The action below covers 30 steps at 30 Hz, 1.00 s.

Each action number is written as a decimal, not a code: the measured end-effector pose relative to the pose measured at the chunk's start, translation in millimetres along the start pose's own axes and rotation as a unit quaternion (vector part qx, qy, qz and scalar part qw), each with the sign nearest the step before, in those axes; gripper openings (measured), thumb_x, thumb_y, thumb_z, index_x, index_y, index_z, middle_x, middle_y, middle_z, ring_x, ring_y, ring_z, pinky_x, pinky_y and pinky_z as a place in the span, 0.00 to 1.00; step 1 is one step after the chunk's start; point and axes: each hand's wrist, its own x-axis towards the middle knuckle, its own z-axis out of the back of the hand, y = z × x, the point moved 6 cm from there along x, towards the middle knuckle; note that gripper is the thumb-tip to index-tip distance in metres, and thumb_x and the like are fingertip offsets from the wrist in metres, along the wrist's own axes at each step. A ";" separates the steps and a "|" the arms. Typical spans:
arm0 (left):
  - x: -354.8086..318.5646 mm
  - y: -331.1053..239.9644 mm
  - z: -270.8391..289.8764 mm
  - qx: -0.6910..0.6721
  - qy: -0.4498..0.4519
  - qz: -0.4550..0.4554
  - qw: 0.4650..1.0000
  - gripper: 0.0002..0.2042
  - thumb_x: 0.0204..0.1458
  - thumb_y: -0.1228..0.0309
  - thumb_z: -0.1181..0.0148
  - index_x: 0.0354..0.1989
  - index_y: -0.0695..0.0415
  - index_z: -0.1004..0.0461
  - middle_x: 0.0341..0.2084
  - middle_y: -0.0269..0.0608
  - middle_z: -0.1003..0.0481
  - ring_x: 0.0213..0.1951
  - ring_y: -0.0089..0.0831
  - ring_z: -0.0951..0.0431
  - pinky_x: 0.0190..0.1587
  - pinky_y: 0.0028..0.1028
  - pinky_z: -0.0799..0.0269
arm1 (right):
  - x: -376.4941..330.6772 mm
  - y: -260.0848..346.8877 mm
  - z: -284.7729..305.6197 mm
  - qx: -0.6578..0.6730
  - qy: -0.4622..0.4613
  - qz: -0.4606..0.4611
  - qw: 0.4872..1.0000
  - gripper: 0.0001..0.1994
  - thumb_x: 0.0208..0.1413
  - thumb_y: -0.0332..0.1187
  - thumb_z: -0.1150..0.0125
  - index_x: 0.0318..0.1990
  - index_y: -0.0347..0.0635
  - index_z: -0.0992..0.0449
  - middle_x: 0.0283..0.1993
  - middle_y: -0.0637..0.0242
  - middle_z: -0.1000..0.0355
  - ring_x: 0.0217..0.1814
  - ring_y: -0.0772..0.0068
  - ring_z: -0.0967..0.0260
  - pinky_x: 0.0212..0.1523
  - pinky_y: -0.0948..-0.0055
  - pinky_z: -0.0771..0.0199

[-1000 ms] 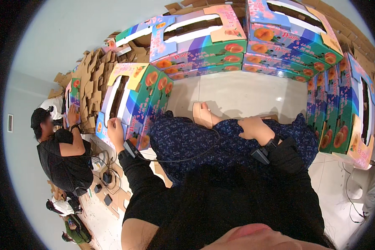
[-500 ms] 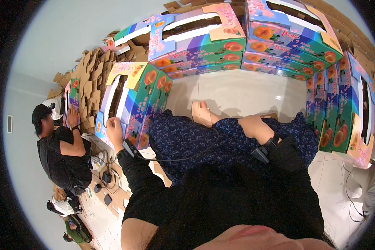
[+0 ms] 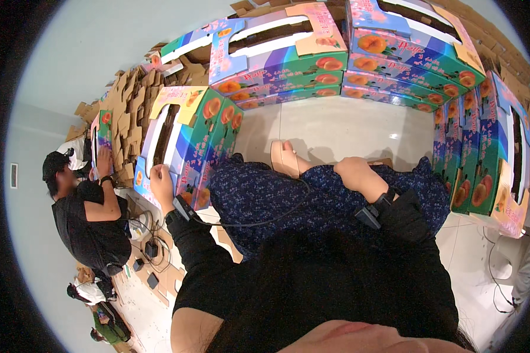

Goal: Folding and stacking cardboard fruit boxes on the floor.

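My left hand (image 3: 161, 181) is closed at the near end of the top of a colourful cardboard fruit box (image 3: 189, 154), its thumb and fingers pinched on the rim beside the long handle opening. The box has peach pictures on a green, blue and pink print, and it stands against another like it at my left. On my lap, over a dark blue patterned skirt (image 3: 265, 197), rests my right hand (image 3: 362, 178). Its back faces up and its fingers are turned under, out of sight, so what they hold, if anything, does not show.
Stacked fruit boxes stand ahead (image 3: 282, 70), at the front right (image 3: 415, 62) and at the right (image 3: 483, 159). Flattened brown cardboard (image 3: 126, 112) is piled behind the left box. A person in black (image 3: 91, 217) touches another box at far left. Cables and small black devices (image 3: 152, 249) lie on the floor.
My right hand has shifted slightly up and left on my lap. My left hand stays on the box rim. The person at left has moved their hand a little on their box.
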 end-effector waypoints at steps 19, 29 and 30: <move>1.5 10.1 0.8 0.030 -0.023 -0.005 0.999 0.14 0.53 0.61 0.45 0.38 0.61 0.25 0.32 0.49 0.22 0.37 0.40 0.22 0.43 0.33 0.29 | -1.0 20.2 45.4 0.118 -0.130 0.071 0.982 0.07 0.45 0.34 0.41 0.33 0.45 0.23 0.26 0.54 0.27 0.33 0.48 0.28 0.35 0.54 0.28; -4.9 -5.7 7.9 0.046 -0.057 0.000 0.997 0.13 0.52 0.62 0.43 0.37 0.59 0.24 0.31 0.48 0.22 0.38 0.43 0.21 0.42 0.35 0.28 | -1.4 0.8 36.2 0.075 -0.229 0.060 0.969 0.17 0.46 0.37 0.39 0.43 0.41 0.24 0.30 0.55 0.25 0.35 0.49 0.28 0.37 0.54 0.28; -8.0 -13.3 8.6 0.045 -0.059 0.002 0.997 0.13 0.52 0.62 0.43 0.37 0.59 0.24 0.31 0.48 0.22 0.38 0.43 0.21 0.42 0.35 0.28 | -3.2 4.1 42.3 0.074 -0.229 0.062 0.969 0.17 0.46 0.37 0.39 0.43 0.41 0.24 0.30 0.55 0.25 0.35 0.49 0.28 0.37 0.54 0.28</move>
